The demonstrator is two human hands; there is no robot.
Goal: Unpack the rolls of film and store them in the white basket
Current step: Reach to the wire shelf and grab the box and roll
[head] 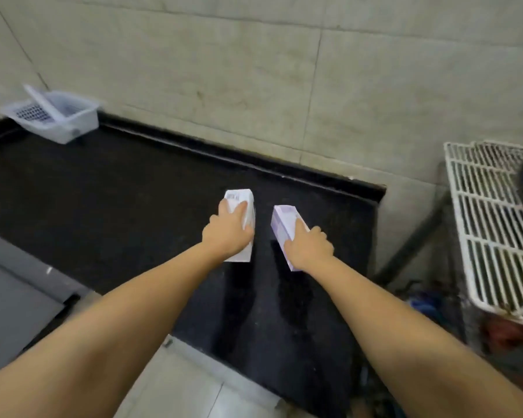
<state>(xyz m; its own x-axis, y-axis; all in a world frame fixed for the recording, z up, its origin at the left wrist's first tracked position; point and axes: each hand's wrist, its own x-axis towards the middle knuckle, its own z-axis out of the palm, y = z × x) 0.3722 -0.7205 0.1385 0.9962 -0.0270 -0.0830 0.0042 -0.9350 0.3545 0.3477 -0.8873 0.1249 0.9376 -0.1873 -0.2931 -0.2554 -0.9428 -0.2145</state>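
Note:
Two long white film boxes stand side by side on the black countertop (103, 206). My left hand (228, 232) is closed over the left film box (242, 200), fingers wrapped around its top. Over the right film box (284, 220), which has pale purple print, my right hand (310, 245) grips from above. The white basket (82, 122) sits far off at the back left of the counter, against the wall, with a long white box leaning inside it.
A tiled wall (254, 86) runs behind the counter. To the right, beyond the counter's end, stands a white wire rack (489, 236) with a dark pot on it. A grey surface (12, 291) lies at the lower left.

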